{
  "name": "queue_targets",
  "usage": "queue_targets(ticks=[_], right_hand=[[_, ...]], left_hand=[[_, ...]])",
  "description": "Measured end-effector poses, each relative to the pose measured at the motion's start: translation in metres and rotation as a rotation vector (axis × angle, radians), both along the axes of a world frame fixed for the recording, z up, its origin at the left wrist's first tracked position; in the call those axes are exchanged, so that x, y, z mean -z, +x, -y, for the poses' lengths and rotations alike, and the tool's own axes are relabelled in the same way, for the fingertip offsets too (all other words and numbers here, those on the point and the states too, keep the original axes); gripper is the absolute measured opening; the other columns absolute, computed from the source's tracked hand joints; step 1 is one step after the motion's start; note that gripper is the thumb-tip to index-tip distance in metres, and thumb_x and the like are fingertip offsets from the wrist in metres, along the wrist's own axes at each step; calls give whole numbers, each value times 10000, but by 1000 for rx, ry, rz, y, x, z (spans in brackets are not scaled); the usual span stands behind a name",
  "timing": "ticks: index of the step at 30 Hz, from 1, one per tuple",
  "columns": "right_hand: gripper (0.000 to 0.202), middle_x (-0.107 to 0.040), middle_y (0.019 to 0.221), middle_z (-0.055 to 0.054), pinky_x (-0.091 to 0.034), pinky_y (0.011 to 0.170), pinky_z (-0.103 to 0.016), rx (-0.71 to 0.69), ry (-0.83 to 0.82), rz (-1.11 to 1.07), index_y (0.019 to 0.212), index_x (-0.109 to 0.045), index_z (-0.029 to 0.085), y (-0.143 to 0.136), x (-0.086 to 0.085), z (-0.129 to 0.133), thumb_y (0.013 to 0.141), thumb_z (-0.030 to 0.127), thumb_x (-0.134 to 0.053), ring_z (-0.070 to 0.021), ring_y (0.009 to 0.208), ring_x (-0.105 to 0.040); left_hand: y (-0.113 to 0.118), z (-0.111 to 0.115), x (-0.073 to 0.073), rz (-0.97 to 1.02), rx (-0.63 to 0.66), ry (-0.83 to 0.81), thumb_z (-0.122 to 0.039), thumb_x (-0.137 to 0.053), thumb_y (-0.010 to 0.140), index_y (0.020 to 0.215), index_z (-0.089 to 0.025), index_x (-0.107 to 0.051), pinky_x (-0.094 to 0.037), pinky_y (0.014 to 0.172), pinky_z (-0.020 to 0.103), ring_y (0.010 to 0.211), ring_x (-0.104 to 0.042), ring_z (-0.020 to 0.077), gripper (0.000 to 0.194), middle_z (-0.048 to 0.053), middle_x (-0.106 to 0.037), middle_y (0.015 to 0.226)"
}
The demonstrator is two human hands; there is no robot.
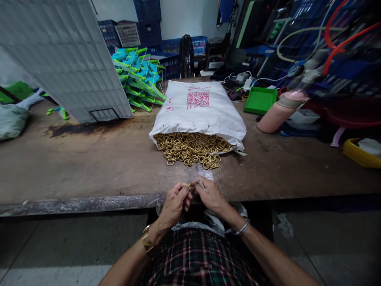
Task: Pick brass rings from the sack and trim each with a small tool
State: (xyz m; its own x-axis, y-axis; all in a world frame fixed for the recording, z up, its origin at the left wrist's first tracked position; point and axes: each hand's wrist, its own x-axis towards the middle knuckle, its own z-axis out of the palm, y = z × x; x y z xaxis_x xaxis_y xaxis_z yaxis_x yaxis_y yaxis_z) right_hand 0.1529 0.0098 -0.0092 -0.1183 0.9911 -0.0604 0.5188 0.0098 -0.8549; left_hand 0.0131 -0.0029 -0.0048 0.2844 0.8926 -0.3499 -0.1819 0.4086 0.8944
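My left hand (pixel 175 200) pinches a small gold-coloured ring (pixel 189 185) between thumb and forefinger, just over the table's front edge. Close against it, my right hand (pixel 212 196) is closed around a slim, pale, stick-like tool (pixel 202 185), whose kind I cannot make out. The fingertips of both hands meet near the ring. Beyond them, a white woven sack (pixel 178 115) with red print lies on its side. From its mouth a heap of gold rings (pixel 190 149) spills onto the brown table (pixel 113 167).
A grey ribbed panel (pixel 74 59) stands on the left, beside a pile of green and blue plastic pieces (pixel 139 79). Toward the right are a green tray (pixel 260 100), a tilted pink bottle (pixel 276 115) and a yellow container (pixel 361 155). A plastic bag (pixel 212 222) lies at my lap.
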Motion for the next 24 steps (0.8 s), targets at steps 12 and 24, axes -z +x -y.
queue_targets(ticks=[12,24], right_hand=[[234,-618,708,-38,-287,579,-225,-289,83,528,870,-533,172,-5,-6,9,723,87,-373,-128,616,-522],[211,-638,803,-77,-290,575,-237,-4,82,766,970,-517,158,-8,-4,-41,828,166,-362,-159,716,-588]], left_hand=[[-6,0,0,-179,1,162,-490,-487,761,731,-167,-458,-334,418,160,454,-416,49,325,-41,-486,598],[-10,11,1,170,4,48,-443,-529,763,730,-144,-519,-391,425,187,522,-513,88,301,21,-565,673]])
